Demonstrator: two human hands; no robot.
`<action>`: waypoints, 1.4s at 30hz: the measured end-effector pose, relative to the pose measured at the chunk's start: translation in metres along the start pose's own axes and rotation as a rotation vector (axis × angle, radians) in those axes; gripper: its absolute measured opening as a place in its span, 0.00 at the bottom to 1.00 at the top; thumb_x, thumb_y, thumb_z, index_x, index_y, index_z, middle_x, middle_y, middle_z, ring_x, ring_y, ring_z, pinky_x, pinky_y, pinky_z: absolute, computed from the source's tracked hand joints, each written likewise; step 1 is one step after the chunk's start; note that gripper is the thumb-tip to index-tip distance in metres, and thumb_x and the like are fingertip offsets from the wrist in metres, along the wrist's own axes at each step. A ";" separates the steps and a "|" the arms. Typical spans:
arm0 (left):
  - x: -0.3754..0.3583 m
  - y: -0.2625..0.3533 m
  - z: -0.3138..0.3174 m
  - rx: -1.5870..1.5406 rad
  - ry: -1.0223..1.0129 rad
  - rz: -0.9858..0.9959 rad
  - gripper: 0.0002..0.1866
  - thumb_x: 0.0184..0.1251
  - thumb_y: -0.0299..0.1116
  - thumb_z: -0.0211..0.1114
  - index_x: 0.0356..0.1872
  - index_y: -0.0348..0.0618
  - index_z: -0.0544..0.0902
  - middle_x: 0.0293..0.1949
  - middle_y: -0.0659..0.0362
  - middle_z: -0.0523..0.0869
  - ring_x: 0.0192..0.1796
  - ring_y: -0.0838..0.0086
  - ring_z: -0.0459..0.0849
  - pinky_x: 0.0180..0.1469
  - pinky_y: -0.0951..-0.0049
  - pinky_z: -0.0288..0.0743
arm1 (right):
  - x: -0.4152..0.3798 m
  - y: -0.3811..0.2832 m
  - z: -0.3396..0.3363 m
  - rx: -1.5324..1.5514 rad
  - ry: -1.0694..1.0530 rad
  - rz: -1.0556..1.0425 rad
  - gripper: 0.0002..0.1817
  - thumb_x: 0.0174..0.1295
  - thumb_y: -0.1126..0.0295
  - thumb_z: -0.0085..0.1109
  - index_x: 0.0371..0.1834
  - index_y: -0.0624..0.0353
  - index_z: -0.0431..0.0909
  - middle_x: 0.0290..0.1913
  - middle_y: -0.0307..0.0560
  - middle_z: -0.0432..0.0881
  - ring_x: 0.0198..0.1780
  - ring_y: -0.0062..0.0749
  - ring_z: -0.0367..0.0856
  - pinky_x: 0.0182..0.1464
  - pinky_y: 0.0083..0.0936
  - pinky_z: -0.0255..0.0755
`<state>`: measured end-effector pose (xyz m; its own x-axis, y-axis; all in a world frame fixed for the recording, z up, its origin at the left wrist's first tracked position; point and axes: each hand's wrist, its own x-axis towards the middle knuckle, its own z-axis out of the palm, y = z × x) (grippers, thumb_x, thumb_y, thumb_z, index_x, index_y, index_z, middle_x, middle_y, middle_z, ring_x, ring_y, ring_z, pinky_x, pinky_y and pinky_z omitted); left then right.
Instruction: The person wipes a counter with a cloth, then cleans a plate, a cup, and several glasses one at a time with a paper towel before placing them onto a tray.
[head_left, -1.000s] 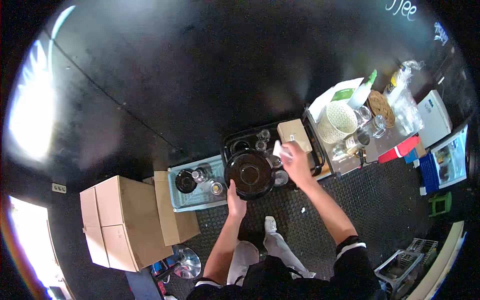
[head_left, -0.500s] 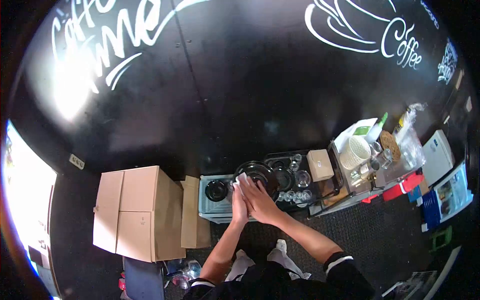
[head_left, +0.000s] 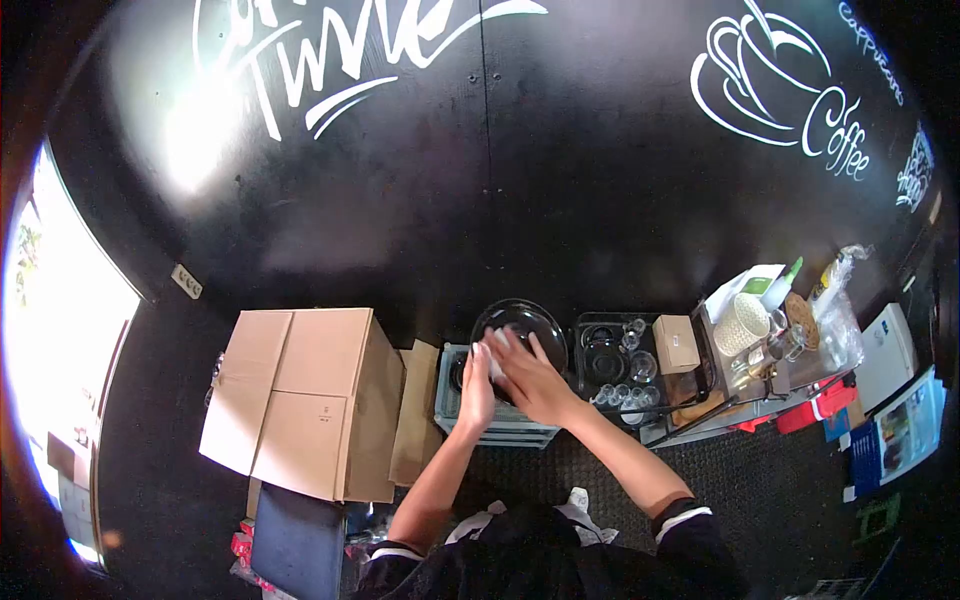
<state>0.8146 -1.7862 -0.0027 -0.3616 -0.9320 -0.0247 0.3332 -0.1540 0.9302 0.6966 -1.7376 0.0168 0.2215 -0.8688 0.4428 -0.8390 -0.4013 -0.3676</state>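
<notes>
My left hand (head_left: 477, 392) and my right hand (head_left: 538, 382) are pressed close together over the light blue crate, with a white cloth (head_left: 496, 368) caught between them. The right fingers are stretched out and slightly blurred; the left hand stands nearly upright with its palm turned to the right. Most of the cloth is hidden by the hands, and I cannot tell whether something else is inside it. Just behind the fingers is a large dark glass plate (head_left: 545, 328), partly covered by the right hand. The crate (head_left: 500, 437) shows below the wrists.
A large cardboard box (head_left: 300, 400) stands left, beside a narrow carton (head_left: 414, 420). Right of the crate, a black rack (head_left: 590, 325) holds dark dishes and several glasses. A small brown box (head_left: 676, 343) and a cluttered metal counter (head_left: 740, 372) with a white basket (head_left: 742, 322) follow.
The view has swung left and down, so everything sits further right. My hands remain together on the cloth, the right fingers now blurred by motion.
</notes>
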 end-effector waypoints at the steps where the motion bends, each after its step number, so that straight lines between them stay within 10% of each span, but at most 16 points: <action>1: -0.002 0.012 0.000 -0.042 0.077 -0.077 0.30 0.69 0.50 0.40 0.60 0.32 0.61 0.58 0.53 0.67 0.60 0.71 0.63 0.62 0.73 0.53 | -0.004 -0.003 0.000 0.073 -0.040 -0.053 0.27 0.62 0.67 0.43 0.65 0.57 0.53 0.69 0.45 0.49 0.70 0.44 0.45 0.66 0.52 0.39; 3: 0.009 0.001 -0.017 -0.097 0.081 0.000 0.31 0.66 0.54 0.46 0.58 0.37 0.63 0.52 0.57 0.71 0.53 0.72 0.70 0.55 0.72 0.64 | -0.014 -0.006 0.001 0.144 -0.072 -0.105 0.26 0.60 0.69 0.45 0.63 0.56 0.58 0.68 0.42 0.53 0.69 0.41 0.48 0.66 0.51 0.39; 13: -0.007 0.011 -0.016 0.113 -0.116 -0.017 0.35 0.68 0.53 0.39 0.63 0.30 0.54 0.63 0.48 0.60 0.66 0.66 0.55 0.66 0.71 0.44 | 0.002 0.002 0.013 -0.167 0.285 0.206 0.29 0.59 0.76 0.44 0.66 0.58 0.53 0.67 0.50 0.53 0.67 0.51 0.50 0.66 0.52 0.38; 15: 0.000 0.005 -0.014 0.174 -0.170 0.016 0.36 0.68 0.55 0.39 0.64 0.31 0.53 0.65 0.47 0.57 0.68 0.65 0.52 0.68 0.69 0.40 | 0.001 -0.007 0.017 -0.077 0.088 0.066 0.26 0.63 0.70 0.40 0.66 0.55 0.52 0.68 0.50 0.51 0.69 0.48 0.48 0.67 0.49 0.39; 20: 0.020 0.019 -0.043 -0.197 -0.007 -0.280 0.25 0.67 0.51 0.46 0.50 0.38 0.72 0.44 0.55 0.79 0.44 0.68 0.79 0.48 0.66 0.72 | -0.025 -0.021 -0.004 -0.046 -0.130 -0.140 0.31 0.54 0.72 0.51 0.64 0.55 0.57 0.66 0.45 0.57 0.67 0.36 0.54 0.67 0.40 0.48; 24: 0.025 0.021 -0.057 -0.118 -0.199 -0.431 0.24 0.66 0.48 0.45 0.52 0.38 0.71 0.48 0.54 0.78 0.46 0.64 0.79 0.49 0.66 0.72 | -0.023 -0.019 -0.006 -0.291 -0.003 -0.334 0.30 0.49 0.71 0.56 0.60 0.58 0.64 0.59 0.48 0.67 0.58 0.34 0.68 0.58 0.32 0.64; 26: 0.019 0.027 -0.045 -0.413 -0.252 -0.209 0.24 0.66 0.49 0.43 0.52 0.41 0.70 0.51 0.54 0.76 0.50 0.64 0.76 0.52 0.65 0.69 | -0.017 -0.029 -0.014 -0.332 0.081 -0.388 0.27 0.51 0.72 0.56 0.58 0.59 0.67 0.54 0.50 0.73 0.51 0.33 0.76 0.51 0.29 0.71; 28: 0.016 0.026 -0.028 -0.451 -0.165 -0.069 0.23 0.67 0.49 0.42 0.52 0.42 0.70 0.51 0.55 0.75 0.51 0.67 0.74 0.55 0.66 0.66 | -0.011 -0.045 -0.032 0.488 -0.050 0.141 0.20 0.56 0.72 0.55 0.53 0.62 0.70 0.38 0.53 0.80 0.28 0.29 0.80 0.30 0.22 0.74; 29: 0.016 0.025 -0.023 -0.486 -0.084 0.072 0.22 0.68 0.49 0.41 0.52 0.44 0.70 0.52 0.55 0.74 0.53 0.69 0.73 0.57 0.68 0.63 | -0.003 -0.049 -0.054 0.472 -0.212 0.385 0.16 0.59 0.72 0.54 0.49 0.67 0.72 0.30 0.47 0.81 0.31 0.17 0.77 0.36 0.20 0.72; 38: 0.031 0.000 -0.037 -0.229 -0.185 0.066 0.12 0.67 0.35 0.51 0.34 0.38 0.80 0.31 0.66 0.82 0.32 0.87 0.75 0.37 0.83 0.68 | 0.009 0.035 -0.033 1.671 0.460 0.778 0.09 0.59 0.75 0.53 0.41 0.66 0.76 0.39 0.46 0.80 0.40 0.26 0.79 0.42 0.22 0.75; 42: 0.022 -0.008 -0.019 -0.126 -0.072 0.115 0.13 0.68 0.36 0.51 0.30 0.38 0.79 0.27 0.69 0.79 0.27 0.90 0.69 0.30 0.85 0.65 | 0.031 0.031 -0.023 0.299 0.832 0.338 0.11 0.59 0.76 0.48 0.43 0.64 0.75 0.47 0.49 0.78 0.50 0.37 0.76 0.53 0.29 0.67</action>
<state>0.8204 -1.8121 -0.0172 -0.3745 -0.9207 0.1096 0.4809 -0.0918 0.8720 0.6656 -1.7700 0.0381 -0.5320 -0.5133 0.6734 -0.6062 -0.3243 -0.7262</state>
